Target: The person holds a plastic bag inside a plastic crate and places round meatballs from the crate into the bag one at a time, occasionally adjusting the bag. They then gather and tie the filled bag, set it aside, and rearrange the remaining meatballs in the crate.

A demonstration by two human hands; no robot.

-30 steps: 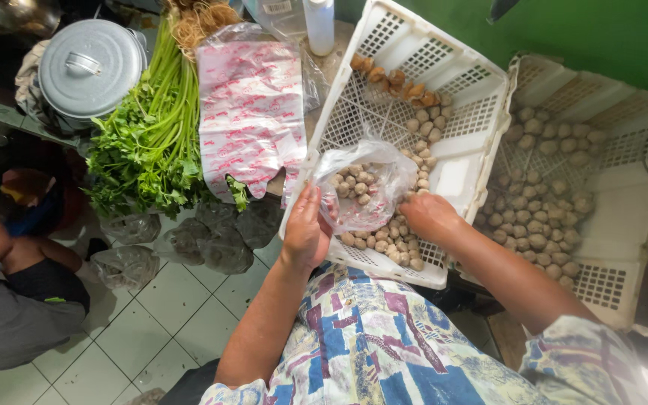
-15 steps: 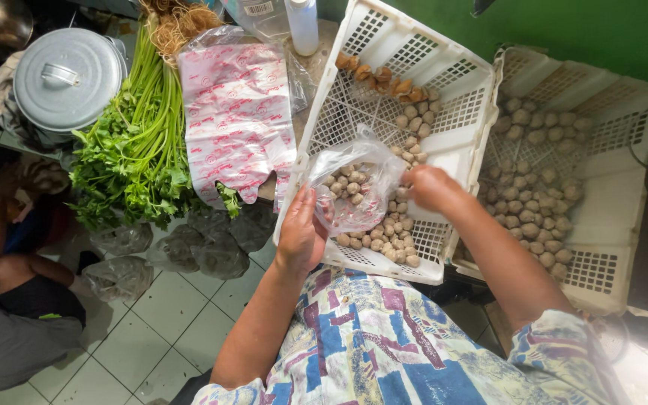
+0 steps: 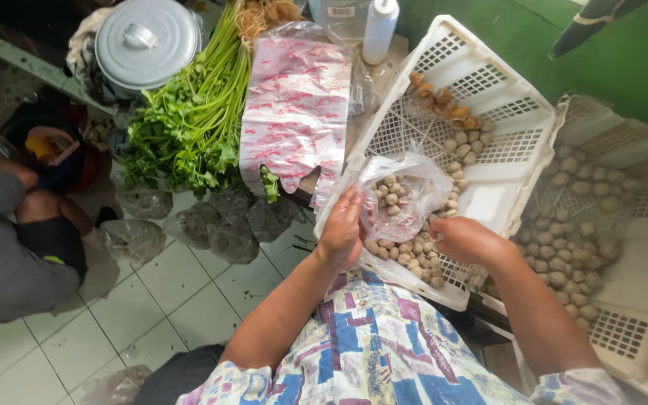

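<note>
White floor tiles (image 3: 189, 289) lie below a cluttered counter with greens (image 3: 189, 127), printed bags (image 3: 294, 112) and a lidded pot (image 3: 146, 41) far left. Left hand (image 3: 341, 232) pinches a clear bag of meatballs (image 3: 399, 196) over the white crate (image 3: 489, 142); right hand (image 3: 466, 240) curls over loose meatballs (image 3: 406, 255) in it.

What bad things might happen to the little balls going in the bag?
The left hand alone holds the thin clear bag, so it might slip and spill. The right hand scoops right by the white crate rim, so balls may roll onto the floor tiles.
</note>
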